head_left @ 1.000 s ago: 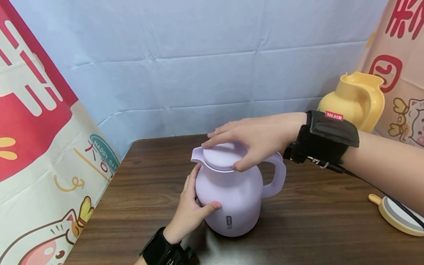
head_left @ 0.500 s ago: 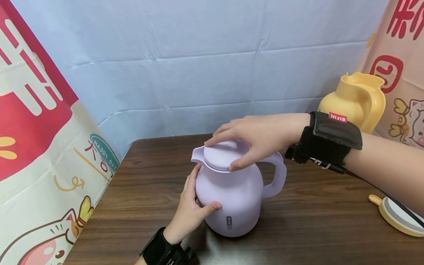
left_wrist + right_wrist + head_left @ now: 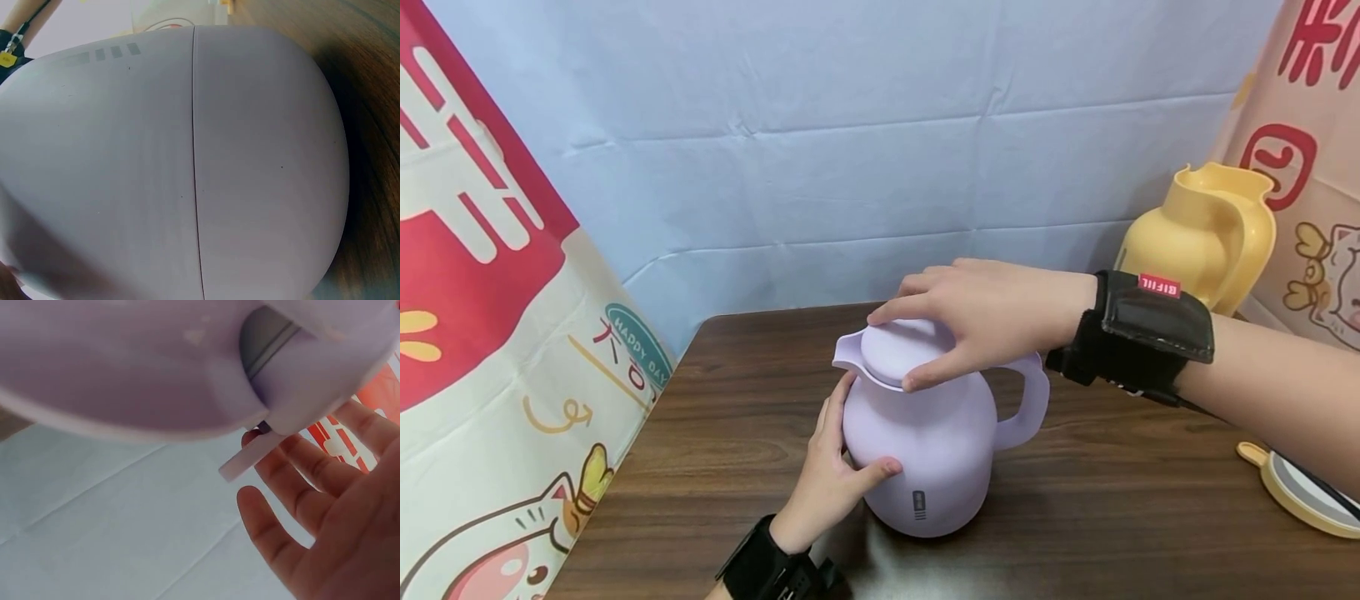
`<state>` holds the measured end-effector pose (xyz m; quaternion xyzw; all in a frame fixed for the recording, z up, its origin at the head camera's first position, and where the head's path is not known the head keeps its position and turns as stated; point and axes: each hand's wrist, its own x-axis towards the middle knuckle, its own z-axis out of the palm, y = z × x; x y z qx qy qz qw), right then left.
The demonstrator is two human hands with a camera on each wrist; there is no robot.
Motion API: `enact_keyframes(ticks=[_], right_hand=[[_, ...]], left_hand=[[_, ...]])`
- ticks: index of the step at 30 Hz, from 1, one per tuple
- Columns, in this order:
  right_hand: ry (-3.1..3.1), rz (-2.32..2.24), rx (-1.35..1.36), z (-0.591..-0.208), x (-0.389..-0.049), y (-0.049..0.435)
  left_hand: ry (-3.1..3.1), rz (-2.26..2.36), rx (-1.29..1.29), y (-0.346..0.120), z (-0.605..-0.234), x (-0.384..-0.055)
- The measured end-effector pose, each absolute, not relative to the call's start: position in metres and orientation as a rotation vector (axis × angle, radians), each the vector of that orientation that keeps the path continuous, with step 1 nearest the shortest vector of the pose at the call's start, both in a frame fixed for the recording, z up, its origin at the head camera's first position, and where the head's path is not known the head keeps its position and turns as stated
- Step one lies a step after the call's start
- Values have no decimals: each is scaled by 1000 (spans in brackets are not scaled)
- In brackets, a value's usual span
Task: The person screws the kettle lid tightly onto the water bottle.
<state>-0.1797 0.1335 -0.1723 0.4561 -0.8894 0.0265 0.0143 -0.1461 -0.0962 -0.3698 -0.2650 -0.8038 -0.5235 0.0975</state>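
Note:
A lilac jug stands upright on the wooden table, its spout to the left and handle to the right. Low on its left side, my left hand grips the body, thumb across the front. From above, my right hand holds the round lid by its edge, thumb at the front and fingers reaching over the far side. The jug's body fills most of the left wrist view. In the right wrist view, fingertips of the right hand touch lilac plastic near a small tab.
Behind my right wrist stands a yellow jug with an uncovered mouth. A yellow-rimmed disc with a tab lies at the table's right, partly behind the forearm. A blue cloth hangs behind; printed cloths flank the table.
My right thumb has slid left along the lid's front edge, and the right wrist has dropped slightly. Both the left hand and the jug stay in place.

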Motion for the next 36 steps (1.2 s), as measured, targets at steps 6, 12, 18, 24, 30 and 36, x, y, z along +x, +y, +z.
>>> enact_keyframes(ticks=[6, 12, 18, 24, 30, 36], right_hand=[[-2756, 68, 1512, -172, -181, 135], [-2787, 120, 1553, -172, -181, 136], [-2790, 131, 1527, -172, -181, 136], [-2763, 111, 1495, -174, -180, 138], [-2736, 61, 1395, -176, -180, 135], [-2749, 12, 1312, -176, -177, 130]], left_hand=[[-2397, -1579, -773, -98, -371, -145], [-2391, -1589, -769, -98, -373, -145], [-2371, -1577, -784, -97, -372, -146], [-2370, -1550, -790, -96, -371, -147], [-2378, -1568, -793, -96, -371, -146], [-2384, -1573, -793, -96, -371, -146]])
